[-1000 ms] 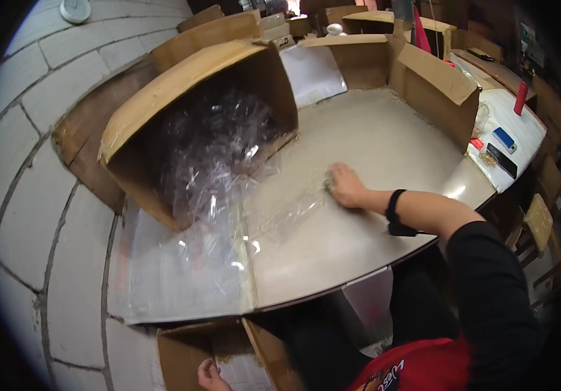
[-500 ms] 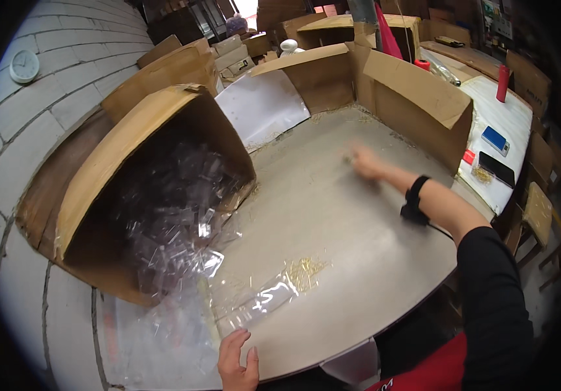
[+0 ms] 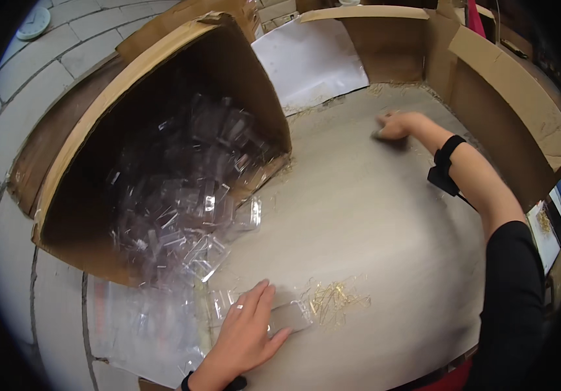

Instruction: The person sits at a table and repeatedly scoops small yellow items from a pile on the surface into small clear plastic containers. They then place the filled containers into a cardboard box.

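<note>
My left hand lies with fingers extended over the near end of the table, on or just above a clear plastic pouch. Beside that pouch is a loose heap of thin gold-coloured wire pieces. Farther off, my right hand is low over the tabletop, its fingers drawn together and blurred. A small dark shape shows at its fingertips, too smeared to name. Many clear plastic pouches spill out of a tipped cardboard box on the left.
Cardboard walls border the table's far and right sides, with a white sheet against the back. Gold bits lie scattered along the far edge. Flat plastic bags lie at the near left, and a brick wall stands beyond the box.
My left hand has moved forward from the table edge onto the pouch. The view has swung down and left. My right hand remains over the far part of the table, nearer the white sheet.
</note>
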### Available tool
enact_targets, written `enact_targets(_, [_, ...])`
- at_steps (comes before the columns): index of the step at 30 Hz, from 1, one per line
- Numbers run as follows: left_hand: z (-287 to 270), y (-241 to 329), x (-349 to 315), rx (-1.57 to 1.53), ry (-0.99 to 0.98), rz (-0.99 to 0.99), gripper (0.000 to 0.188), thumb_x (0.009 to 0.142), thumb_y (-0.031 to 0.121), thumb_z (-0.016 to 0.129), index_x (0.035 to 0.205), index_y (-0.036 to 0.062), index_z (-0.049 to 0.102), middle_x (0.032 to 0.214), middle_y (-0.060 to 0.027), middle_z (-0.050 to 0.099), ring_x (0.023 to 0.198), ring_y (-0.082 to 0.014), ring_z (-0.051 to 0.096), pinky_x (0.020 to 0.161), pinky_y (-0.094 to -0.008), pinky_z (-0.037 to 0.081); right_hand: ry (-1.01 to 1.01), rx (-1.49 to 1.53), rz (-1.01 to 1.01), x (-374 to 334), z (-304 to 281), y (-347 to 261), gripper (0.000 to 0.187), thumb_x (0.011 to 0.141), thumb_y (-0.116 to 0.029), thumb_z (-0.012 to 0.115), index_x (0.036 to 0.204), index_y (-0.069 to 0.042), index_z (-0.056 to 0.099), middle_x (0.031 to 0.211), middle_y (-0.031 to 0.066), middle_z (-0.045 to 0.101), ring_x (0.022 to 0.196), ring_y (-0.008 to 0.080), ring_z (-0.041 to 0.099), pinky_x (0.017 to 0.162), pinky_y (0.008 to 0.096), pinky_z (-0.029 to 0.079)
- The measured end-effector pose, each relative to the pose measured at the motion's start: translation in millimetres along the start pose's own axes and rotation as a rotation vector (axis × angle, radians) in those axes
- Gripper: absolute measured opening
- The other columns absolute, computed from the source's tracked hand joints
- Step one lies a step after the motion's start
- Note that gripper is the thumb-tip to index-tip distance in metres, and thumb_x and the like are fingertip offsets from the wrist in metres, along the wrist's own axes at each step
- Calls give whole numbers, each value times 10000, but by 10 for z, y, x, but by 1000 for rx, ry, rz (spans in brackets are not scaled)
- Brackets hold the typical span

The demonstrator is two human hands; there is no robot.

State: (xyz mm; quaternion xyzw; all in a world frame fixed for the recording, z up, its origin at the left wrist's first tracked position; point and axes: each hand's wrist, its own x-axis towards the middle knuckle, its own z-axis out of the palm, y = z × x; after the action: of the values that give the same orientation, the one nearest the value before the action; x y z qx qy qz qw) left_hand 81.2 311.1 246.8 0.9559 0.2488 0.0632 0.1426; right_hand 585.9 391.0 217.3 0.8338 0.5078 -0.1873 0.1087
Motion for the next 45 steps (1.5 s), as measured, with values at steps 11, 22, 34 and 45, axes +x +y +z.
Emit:
enact_targets(11, [51, 15, -98, -10, -228, -28, 674, 703, 343, 761, 1221, 1, 498, 1198, -194, 494, 1124, -362, 475, 931, -435, 395, 340, 20, -759, -222, 479, -2098, 563, 860, -306, 454, 1369, -72, 401, 1448, 156, 343, 1286, 340, 392, 1048, 413, 353])
enact_targets(22, [-183, -194, -641, -280, 516, -122, 589, 659, 233, 800, 1168, 35, 581, 1059, -110, 540, 976, -257, 525, 866, -363, 443, 121, -93, -790, -2182, 1207, -1778, 659, 943, -464, 377, 1470, -112, 197, 1521, 162, 156, 1403, 385, 112, 1137, 460, 166])
enact_targets(34, [190, 577, -1456, -1611, 422, -173, 738, 819, 42, 629, 1429, 31, 213, 1279, -240, 444, 982, -357, 621, 652, -360, 605, 471, 435, -411, -2810, 1791, -1527, 579, 936, -421, 435, 1398, -80, 361, 1472, 193, 278, 1381, 352, 216, 1131, 422, 183])
enact_targets(45, [848, 1031, -2285, -2265, 397, -106, 688, 930, 474, 452, 1387, 18, 213, 1339, -341, 319, 1146, -612, 388, 707, -580, 561, 321, 807, -621, -3397, 1747, -1624, 459, 941, -318, 487, 1307, -41, 480, 1298, 177, 521, 1197, 319, 508, 1010, 348, 398])
